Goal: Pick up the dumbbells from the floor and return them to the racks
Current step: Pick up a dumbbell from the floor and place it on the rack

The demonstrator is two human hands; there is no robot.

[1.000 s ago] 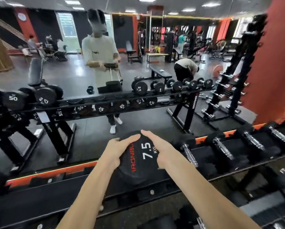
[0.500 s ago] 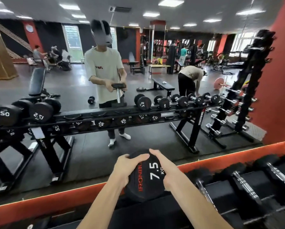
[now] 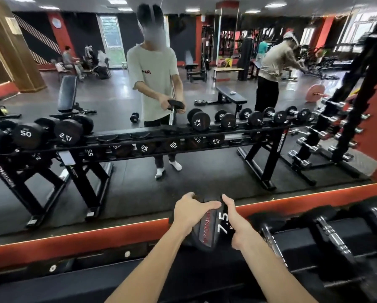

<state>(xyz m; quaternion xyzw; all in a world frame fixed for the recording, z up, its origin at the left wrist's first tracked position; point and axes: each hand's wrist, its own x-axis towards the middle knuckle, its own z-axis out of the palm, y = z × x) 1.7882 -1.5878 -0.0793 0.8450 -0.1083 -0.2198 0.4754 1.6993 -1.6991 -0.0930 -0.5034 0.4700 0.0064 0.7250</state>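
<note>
Two bare forearms reach over the black rack [image 3: 95,287], where the left hand [image 3: 190,213] and right hand [image 3: 237,226] clasp the near head of a black 7.5 kg dumbbell [image 3: 213,228], fingers wrapped over its top and sides, above the upper shelf. Chrome-handled dumbbells [image 3: 327,235] lie just to the right. Beyond, a wall mirror [image 3: 117,189] reflects the person, loaded racks and other gym-goers.

Two hands [image 3: 194,212], one held dumbbell [image 3: 213,228], one mirror [image 3: 117,182].
</note>
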